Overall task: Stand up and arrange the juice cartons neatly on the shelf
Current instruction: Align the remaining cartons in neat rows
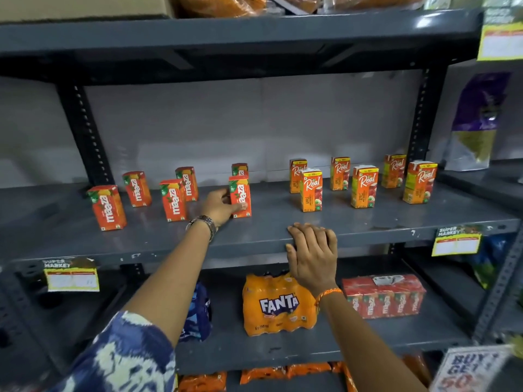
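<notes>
On the middle tier of a dark grey painted-metal shelf (396,222), with slotted uprights and a pale wall behind, small rectangular cardboard juice cartons stand upright in two loose groups. To the left are six red-orange Maaza cartons with glossy printed faces, among them a front-left Maaza carton (107,207), one behind it (137,189), a middle pair (173,200) and (187,183), and a rear Maaza carton (240,168) partly hidden. To the right, well apart from them, are six orange-and-yellow Real apple cartons, such as the front Real carton (311,190) and the far-right Real carton (420,182), staggered in two uneven rows. The left hand (219,206), wrist banded by a metal watch (204,223), reaches in with the arm nearly straight and grips the sixth Maaza carton (240,196) low on its body, thumb across the front and fingers curled round its left side; that carton stands upright, near the middle of the shelf. The right hand (312,256) lies flat, fingers pressed together and hooked over the shelf's front edge, an orange thread bracelet (328,294) on the wrist. Below sit a shrink-wrapped orange Fanta bottle pack (271,309) and a red wrapped multipack of Maaza cartons (387,298). Yellow price tags (72,275) hang from the shelf edge.
</notes>
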The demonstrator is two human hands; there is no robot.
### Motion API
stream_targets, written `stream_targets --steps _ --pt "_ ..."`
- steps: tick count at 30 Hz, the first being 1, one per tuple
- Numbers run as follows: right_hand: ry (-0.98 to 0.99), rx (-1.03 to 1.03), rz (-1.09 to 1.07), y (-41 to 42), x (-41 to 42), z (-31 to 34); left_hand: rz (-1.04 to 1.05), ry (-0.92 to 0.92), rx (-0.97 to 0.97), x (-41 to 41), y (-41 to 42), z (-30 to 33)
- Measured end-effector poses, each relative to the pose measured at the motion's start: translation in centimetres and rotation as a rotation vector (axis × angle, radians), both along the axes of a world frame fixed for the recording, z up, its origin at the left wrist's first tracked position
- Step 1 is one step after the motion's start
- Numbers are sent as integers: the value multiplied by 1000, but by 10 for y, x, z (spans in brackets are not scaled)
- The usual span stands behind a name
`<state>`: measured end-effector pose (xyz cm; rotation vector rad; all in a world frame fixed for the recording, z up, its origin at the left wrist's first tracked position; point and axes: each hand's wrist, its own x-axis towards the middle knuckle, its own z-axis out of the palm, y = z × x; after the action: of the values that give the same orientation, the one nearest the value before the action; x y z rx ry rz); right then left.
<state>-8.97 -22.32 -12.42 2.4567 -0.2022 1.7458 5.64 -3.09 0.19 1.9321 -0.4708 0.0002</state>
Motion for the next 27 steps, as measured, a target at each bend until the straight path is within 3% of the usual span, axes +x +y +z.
stream_targets --steps 16,20,22,24,27 --pt "-1 16 -23 3 -1 1 -28 -21 -7 1 1 -5" --pt "-10 2 -13 1 -1 0 -44 26 -103 -10 17 4" --pt "-21 1 -9 -1 1 -2 84 -46 -233 -12 40 4" --pt "-37 -2 -11 -3 3 -4 361 -188 -325 -12 70 3" --pt "-60 -21 -17 -4 6 -3 697 -242 -272 5 117 3"
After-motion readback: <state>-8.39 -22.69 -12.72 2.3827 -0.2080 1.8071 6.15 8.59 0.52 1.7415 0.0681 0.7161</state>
